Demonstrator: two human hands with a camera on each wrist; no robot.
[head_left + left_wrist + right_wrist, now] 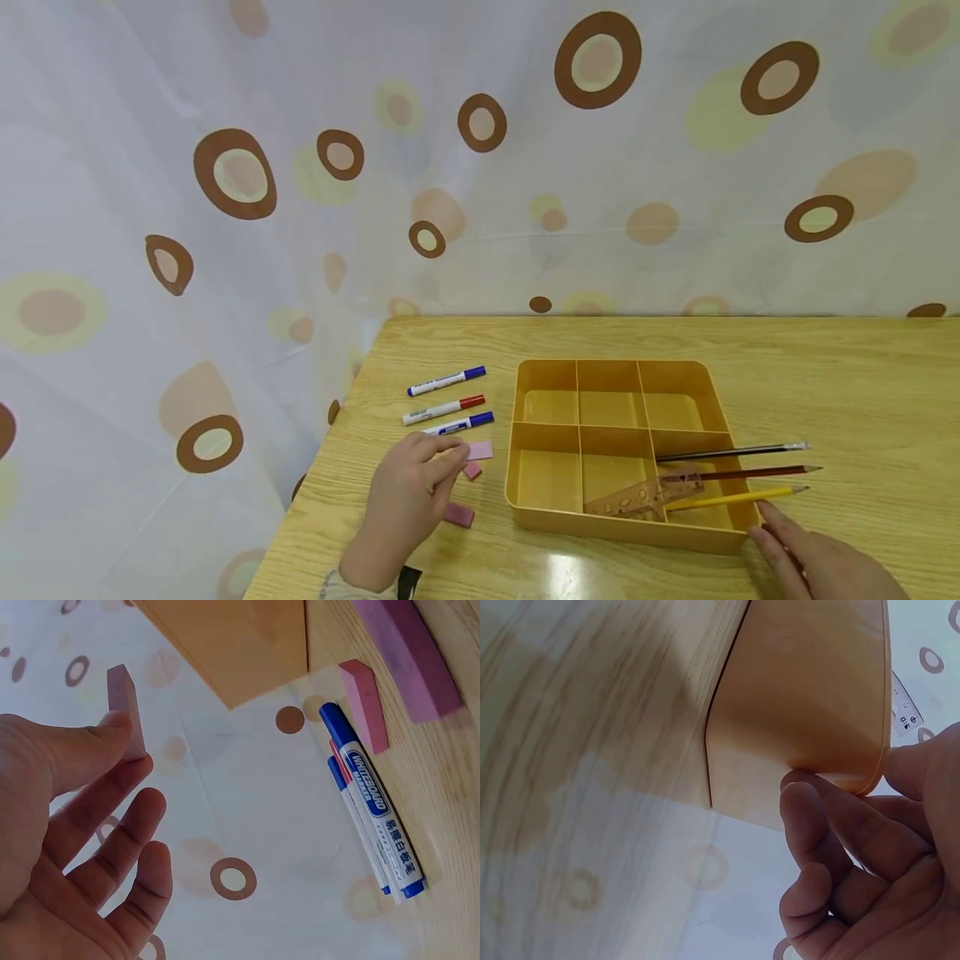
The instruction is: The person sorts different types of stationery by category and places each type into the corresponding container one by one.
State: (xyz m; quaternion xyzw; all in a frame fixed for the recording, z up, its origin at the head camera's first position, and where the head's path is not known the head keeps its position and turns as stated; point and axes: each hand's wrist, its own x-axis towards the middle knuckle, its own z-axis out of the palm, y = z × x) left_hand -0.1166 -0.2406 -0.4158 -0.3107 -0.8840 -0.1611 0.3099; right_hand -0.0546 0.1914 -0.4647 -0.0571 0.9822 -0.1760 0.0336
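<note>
Between thumb and index finger, my left hand (411,492) pinches a pale pink eraser (480,451); the left wrist view shows the eraser (126,709) held upright, with the other fingers loosely bent. A small pink eraser (472,470) and a larger dark pink eraser (460,514) lie on the table by that hand. My right hand (821,554) grips the near right corner of a yellow compartment tray (622,527), its thumb at the rim and fingertips against the outer wall (802,720) in the right wrist view.
Two blue-capped whiteboard markers (438,382) and a red-capped marker (442,411) lie left of the tray. A black pencil (735,452), a dark red pencil (765,473) and a yellow pencil (742,498) stick out over its right side. A translucent ruler (626,500) leans across two front compartments.
</note>
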